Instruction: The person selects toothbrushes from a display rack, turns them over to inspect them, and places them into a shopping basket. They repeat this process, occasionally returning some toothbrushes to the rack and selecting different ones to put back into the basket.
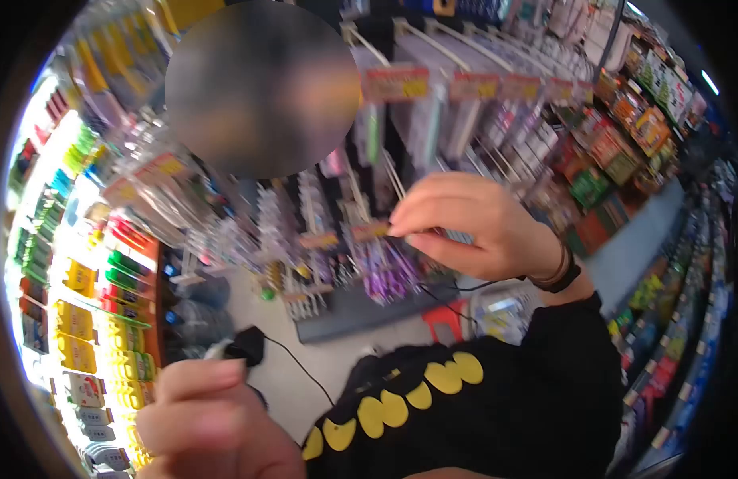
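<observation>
My right hand, with a dark band on its wrist, is raised at centre right. Its fingers are bent and close together, their tips beside a red and yellow price tag on a display hook; what they hold, if anything, is too small to tell. Low at the left, near the camera, my left hand is blurred, with curled fingers. A small pale and black object shows just above its fingertips; whether they touch is unclear. Purple items hang below the tag.
Hooks with packaged goods fill the upper middle, partly behind a blurred round patch. Bright shelves with yellow packs stand at the left. More packaged goods line the right. A cable crosses the pale floor near a red object.
</observation>
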The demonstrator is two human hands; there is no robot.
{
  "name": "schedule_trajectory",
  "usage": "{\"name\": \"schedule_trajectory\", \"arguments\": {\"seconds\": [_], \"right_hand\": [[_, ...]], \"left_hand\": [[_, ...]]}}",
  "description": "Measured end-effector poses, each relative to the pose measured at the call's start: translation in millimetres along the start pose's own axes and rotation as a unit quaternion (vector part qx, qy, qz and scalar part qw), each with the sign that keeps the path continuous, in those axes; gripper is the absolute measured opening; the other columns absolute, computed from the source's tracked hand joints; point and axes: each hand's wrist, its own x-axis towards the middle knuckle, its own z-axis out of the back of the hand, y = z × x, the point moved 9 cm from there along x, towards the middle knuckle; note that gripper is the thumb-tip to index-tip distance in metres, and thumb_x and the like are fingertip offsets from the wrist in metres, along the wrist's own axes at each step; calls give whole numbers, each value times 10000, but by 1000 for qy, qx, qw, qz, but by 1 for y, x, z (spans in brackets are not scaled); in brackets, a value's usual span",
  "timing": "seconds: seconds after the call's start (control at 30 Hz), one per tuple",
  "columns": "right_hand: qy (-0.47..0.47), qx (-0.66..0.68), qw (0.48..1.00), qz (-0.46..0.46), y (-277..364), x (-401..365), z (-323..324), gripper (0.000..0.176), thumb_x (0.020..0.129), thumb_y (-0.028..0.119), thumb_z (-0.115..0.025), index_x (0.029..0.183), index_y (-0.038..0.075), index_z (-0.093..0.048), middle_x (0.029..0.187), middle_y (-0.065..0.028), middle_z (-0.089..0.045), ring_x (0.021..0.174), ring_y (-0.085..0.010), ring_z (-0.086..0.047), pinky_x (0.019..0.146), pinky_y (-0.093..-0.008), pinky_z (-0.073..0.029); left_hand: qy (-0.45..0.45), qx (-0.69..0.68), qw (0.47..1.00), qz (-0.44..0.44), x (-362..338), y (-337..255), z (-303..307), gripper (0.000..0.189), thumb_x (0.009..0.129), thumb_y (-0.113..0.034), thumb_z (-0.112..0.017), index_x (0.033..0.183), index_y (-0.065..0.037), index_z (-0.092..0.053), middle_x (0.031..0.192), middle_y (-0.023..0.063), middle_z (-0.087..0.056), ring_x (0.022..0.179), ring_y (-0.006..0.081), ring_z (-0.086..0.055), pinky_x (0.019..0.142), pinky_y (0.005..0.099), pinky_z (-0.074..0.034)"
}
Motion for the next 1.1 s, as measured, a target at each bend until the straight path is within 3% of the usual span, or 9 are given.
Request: {"name": "schedule_trajectory", "arguments": {"seconds": [0.1, 0.2, 0.3, 0.47, 0.67, 0.93, 0.97, 1.03, 1.1], "right_hand": [[-25, 61, 970, -235, -41, -86, -10, 113, 831, 58, -575, 918, 5, -623, 884, -101, -628, 834, -219, -601, 755, -315, -461], [-129, 9, 924, -361, -84, -175, 3, 116, 848, 65, -566, 929, 4, -622, 865, -76, -630, 800, -163, -591, 720, -281, -456], [-269, 52, 838, -472, -91, -284, 8, 152, 867, 71, -546, 978, -7, -614, 917, -61, -633, 847, -126, -577, 758, -274, -448], [-410, -13, 665, -625, -91, -494, 5, 198, 870, 96, -540, 1028, -6, -601, 955, -65, -633, 886, -134, -581, 799, -276, -451], [-619, 136, 317, -706, -39, -699, -101, 234, 849, 149, -536, 1052, 34, -562, 862, -82, -589, 774, -172, -567, 692, -276, -455], [-680, 374, -58, -628, -60, -794, -307, 356, 809, 188, -566, 1113, 14, -500, 983, -151, -590, 992, -302, -541, 861, -401, -468], [-679, 375, -62, -628, -60, -806, -320, 356, 809, 188, -566, 1113, 14, -500, 983, -151, -590, 992, -302, -541, 861, -401, -468], [-100, -1, 549, -830, -99, -794, -280, 482, 736, 222, -642, 1141, -2, -507, 1088, -177, -579, 1050, -295, -536, 906, -359, -448], [-72, -12, 479, -875, -94, -762, -249, 653, 603, 258, -757, 1156, -12, -536, 1150, -182, -569, 1063, -268, -550, 931, -335, -434]], "left_hand": [[78, 88, 993, 10, -20, 5, 15, 236, 824, -176, -516, 1007, -45, -586, 1049, 128, -591, 717, 253, -566, 613, 391, -471], [-111, 50, 993, -1, -44, 17, 27, 181, 932, -159, -484, 1074, -68, -551, 945, 77, -635, 924, 193, -607, 825, 383, -493], [315, -5, 947, 69, -71, 28, -60, 346, 902, -284, -396, 1021, -5, -562, 999, 209, -570, 732, 308, -566, 585, 450, -474], [431, -8, 824, 367, -180, 78, -100, 270, 839, -51, -482, 1088, 25, -558, 1161, 173, -541, 1035, 229, -549, 915, 387, -411], [412, -41, 617, 669, -307, 85, -80, 243, 907, 0, -420, 1115, 39, -541, 1159, 127, -548, 1029, 189, -545, 926, 302, -402], [410, -51, 545, 730, -346, 59, -111, 233, 914, -17, -433, 1117, 37, -535, 1116, 104, -564, 1024, 164, -542, 935, 287, -390], [413, -48, 542, 730, -349, 56, -114, 233, 914, -17, -433, 1117, 37, -535, 1116, 104, -564, 1024, 164, -542, 935, 287, -390], [423, -48, 528, 735, -354, 49, -120, 231, 913, -16, -435, 1113, 39, -535, 1118, 106, -565, 1026, 165, -541, 937, 287, -388], [429, -48, 521, 736, -359, 43, -124, 228, 913, -15, -434, 1109, 41, -536, 1119, 109, -567, 1023, 167, -543, 935, 287, -389]]}}
